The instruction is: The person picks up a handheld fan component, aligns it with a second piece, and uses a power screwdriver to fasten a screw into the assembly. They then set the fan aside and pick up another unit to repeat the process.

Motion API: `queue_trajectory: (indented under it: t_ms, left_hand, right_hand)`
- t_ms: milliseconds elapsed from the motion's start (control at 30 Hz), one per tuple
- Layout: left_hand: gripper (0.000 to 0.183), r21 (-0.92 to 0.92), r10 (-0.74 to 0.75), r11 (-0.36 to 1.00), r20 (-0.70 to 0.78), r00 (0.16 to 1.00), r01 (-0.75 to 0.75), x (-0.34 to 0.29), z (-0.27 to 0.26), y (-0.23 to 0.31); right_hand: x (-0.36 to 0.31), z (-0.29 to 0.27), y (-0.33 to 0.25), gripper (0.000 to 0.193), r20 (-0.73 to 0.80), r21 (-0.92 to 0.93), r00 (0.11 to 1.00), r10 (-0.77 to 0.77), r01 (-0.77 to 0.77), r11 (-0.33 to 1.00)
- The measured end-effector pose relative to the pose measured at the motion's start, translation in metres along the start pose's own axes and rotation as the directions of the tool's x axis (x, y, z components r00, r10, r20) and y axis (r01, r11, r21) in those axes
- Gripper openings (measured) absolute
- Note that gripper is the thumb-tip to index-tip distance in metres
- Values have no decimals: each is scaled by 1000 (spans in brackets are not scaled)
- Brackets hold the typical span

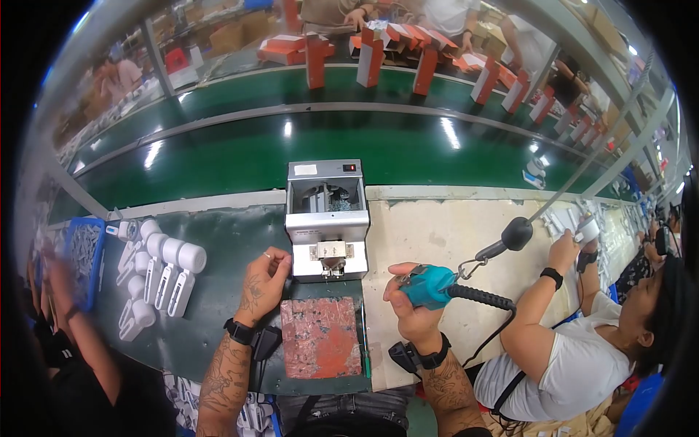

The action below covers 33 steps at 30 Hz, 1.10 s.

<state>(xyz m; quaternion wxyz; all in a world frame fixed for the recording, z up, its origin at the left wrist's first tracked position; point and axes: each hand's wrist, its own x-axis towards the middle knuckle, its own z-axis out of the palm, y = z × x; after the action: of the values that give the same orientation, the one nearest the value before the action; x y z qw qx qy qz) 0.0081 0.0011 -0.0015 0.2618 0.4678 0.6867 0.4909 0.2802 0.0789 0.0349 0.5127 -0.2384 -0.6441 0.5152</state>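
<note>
My right hand (416, 319) is wrapped round a teal electric screwdriver (429, 287), which hangs by a metal hook from a cable and has a coiled black cord. At the left front side of a grey-white screw feeder (328, 225) is my left hand (263, 287), its fingers curled together; anything between them is hidden. Small screws lie in the feeder's open hopper. In front of it a worn reddish square pad (320, 339) lies on the bench, with a thin green-handled screwdriver (367, 358) along its right edge.
Several white round-headed devices with long handles (173, 271) lie at left, near a blue bin (100, 271) of grey parts. Beyond the bench runs a green conveyor (240, 149); orange-and-white boxes (370, 64) stand farther back. Co-workers sit on both sides, one person (561, 364) close at right.
</note>
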Motion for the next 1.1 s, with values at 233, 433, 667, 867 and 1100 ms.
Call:
queue_trajectory:
  t_ms: [233, 433, 667, 867, 1100]
  left_hand:
    - [12, -5, -4, 1000, -1, 1000, 4, -2, -1, 3]
    - [12, -7, -4, 1000, 4, 1000, 4, 1, 3, 3]
    - [14, 42, 21, 999, -52, 998, -19, -5, -10, 0]
    - [12, -61, 81, 995, 5, 997, -81, 2, 7, -3]
    - [20, 13, 79, 997, -18, 997, -79, -7, -9, -5]
  right_hand:
    - [-1, 1, -2, 50, -2, -11, 1000, 1, -1, 1000]
    - [-1, -2, -2, 51, -6, -16, 1000, -1, 1, 1000]
    - [1, 13, 0, 49, 33, 20, 999, -18, 18, 1000]
    - [-8, -2, 6, 55, -150, -39, 989, -17, 12, 999]
    - [-7, 10, 15, 55, -137, -10, 989, -54, 53, 999]
